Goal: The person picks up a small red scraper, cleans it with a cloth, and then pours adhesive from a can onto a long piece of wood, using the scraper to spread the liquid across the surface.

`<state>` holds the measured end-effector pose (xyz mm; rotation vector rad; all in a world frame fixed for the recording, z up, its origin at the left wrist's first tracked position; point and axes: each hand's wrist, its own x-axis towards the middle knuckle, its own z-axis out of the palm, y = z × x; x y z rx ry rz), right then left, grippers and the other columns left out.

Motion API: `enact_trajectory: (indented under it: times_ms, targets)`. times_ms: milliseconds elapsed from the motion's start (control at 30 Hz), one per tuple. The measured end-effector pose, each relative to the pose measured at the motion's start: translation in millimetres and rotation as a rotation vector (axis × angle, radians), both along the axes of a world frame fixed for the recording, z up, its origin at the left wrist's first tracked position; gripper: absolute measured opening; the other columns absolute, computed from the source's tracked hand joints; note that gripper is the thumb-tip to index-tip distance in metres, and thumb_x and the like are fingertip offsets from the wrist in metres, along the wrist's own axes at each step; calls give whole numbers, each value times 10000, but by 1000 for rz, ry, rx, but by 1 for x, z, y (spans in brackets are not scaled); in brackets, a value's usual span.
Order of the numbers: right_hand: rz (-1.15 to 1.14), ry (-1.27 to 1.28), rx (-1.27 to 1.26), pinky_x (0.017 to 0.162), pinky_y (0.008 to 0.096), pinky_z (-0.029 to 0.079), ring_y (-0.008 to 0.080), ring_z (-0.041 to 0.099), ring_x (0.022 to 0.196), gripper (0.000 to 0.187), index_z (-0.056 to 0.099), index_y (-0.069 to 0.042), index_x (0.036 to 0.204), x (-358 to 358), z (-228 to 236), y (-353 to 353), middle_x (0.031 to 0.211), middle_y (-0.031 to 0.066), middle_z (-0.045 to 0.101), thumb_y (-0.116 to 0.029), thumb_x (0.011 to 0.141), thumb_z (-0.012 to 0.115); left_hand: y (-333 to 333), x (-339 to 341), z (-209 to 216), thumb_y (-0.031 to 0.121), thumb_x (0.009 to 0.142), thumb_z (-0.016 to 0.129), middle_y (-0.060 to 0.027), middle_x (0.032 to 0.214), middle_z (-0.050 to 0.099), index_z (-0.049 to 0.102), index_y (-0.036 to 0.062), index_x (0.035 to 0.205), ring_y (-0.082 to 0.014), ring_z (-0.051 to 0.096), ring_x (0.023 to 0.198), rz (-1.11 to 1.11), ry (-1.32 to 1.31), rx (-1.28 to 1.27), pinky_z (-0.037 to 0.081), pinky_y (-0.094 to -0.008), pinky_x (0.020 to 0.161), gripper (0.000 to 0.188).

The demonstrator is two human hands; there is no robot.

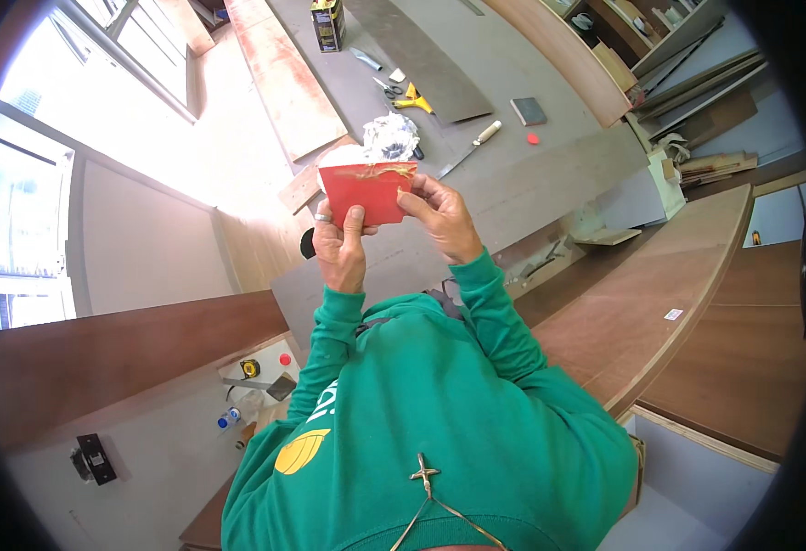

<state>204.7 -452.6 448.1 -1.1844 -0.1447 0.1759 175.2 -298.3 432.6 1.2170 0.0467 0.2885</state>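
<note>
Red sheet, pinched by the left hand and right hand over the counter, looks light and fairly stiff, best held by its sides, off the ragged top edge.

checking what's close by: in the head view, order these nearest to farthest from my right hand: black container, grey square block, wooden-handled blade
From the right hand:
1. wooden-handled blade, just beyond
2. grey square block, beyond, rightward
3. black container, toward upper left
</note>
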Motion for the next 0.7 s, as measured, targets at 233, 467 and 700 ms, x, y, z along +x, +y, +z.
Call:
enact_trajectory:
  times_ms: [233,467,700]
  targets:
    - [-190,-31,0,711,200,442,33,521,790,193,635,-8,1022,2,-14,7,894,-17,626,-192,965,622,-13,-3,3,95,986,547,-97,1049,654,502,-11,1219,-142,666,800,-54,-21,17,546,-249,671,260]
    - [-248,-50,21,694,208,437,29,505,780,241,632,-5,1006,1,-11,10,872,-21,610,-242,988,594,-15,0,3,129,981,566,-91,1049,654,516,2,1249,-147,658,800,-42,2,-53,550,-268,684,301]
    - [-231,-90,31,731,212,464,39,533,802,239,627,8,1072,1,-5,14,908,3,629,-211,981,605,-7,4,4,136,977,574,-92,1032,649,510,4,1226,-142,659,789,-11,49,-77,550,-256,678,289]
